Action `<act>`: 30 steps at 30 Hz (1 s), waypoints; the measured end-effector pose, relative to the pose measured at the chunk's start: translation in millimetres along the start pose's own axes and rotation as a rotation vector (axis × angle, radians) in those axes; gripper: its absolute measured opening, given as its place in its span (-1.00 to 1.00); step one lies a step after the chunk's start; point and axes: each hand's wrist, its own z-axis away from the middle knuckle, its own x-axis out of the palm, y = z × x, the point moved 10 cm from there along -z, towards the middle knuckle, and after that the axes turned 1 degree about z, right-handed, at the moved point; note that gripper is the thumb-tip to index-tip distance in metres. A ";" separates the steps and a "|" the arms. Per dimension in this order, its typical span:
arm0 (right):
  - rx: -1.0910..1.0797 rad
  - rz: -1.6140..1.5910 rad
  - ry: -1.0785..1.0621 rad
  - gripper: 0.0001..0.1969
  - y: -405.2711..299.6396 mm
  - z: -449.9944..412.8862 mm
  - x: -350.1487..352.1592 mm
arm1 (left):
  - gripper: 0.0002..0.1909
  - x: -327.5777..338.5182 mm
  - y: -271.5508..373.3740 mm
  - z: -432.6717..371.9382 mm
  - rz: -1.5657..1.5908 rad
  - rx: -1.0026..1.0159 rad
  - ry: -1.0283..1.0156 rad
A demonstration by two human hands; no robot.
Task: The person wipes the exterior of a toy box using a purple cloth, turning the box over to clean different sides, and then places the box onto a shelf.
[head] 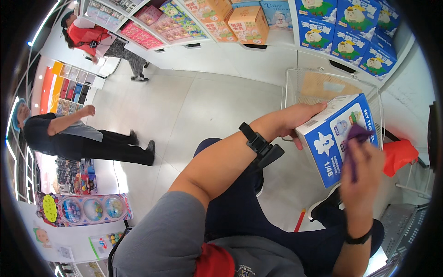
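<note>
A blue and white cardboard toy box (320,161) is tilted in front of me, with printed figures on its face. My left hand (297,119) grips its near upper edge, thumb on the white side and fingers beneath. In my right hand (363,169) is a bunched purple cloth (360,135), which lies against the printed face of the box. The underside of the box is hidden.
Behind the box stands a white wire basket (289,86) holding a piece of cardboard (311,85). Shelves above hold blue boxes (346,45) and orange boxes (247,24). A red bag (399,155) is at right. Two people (72,136) are at left.
</note>
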 end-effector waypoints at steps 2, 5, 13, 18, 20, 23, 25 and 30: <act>-0.189 -0.050 -0.064 -0.44 -43.4 11.0 10.5 | -0.32 -6.2 -10.6 -17.0 0.078 0.062 -0.023; -0.120 0.004 -0.050 -0.54 -18.1 7.4 6.5 | -0.35 -4.8 -9.2 -12.3 0.087 0.023 -0.022; -0.161 -0.085 -0.109 -0.42 -37.4 7.0 1.5 | -0.33 -3.1 -12.7 -15.3 0.148 -0.001 -0.023; 0.162 0.052 0.158 -0.55 49.0 -7.0 -19.5 | -0.32 -5.4 -9.2 -11.6 0.089 -0.016 0.000; 0.101 0.031 0.113 -0.53 32.5 -4.7 -13.7 | -0.32 -7.9 -17.4 -16.1 0.134 -0.009 -0.017; -0.169 -0.129 -0.032 -0.46 -29.6 6.9 3.7 | -0.32 -7.5 -19.0 -19.1 0.166 -0.017 -0.024; -0.251 -0.106 -0.041 -0.43 -40.6 12.5 4.4 | -0.31 -6.9 -15.6 -19.3 0.160 0.009 -0.041; 0.154 0.046 0.155 -0.61 47.5 -5.7 -19.0 | -0.29 -4.1 -18.2 -22.9 0.113 -0.015 -0.004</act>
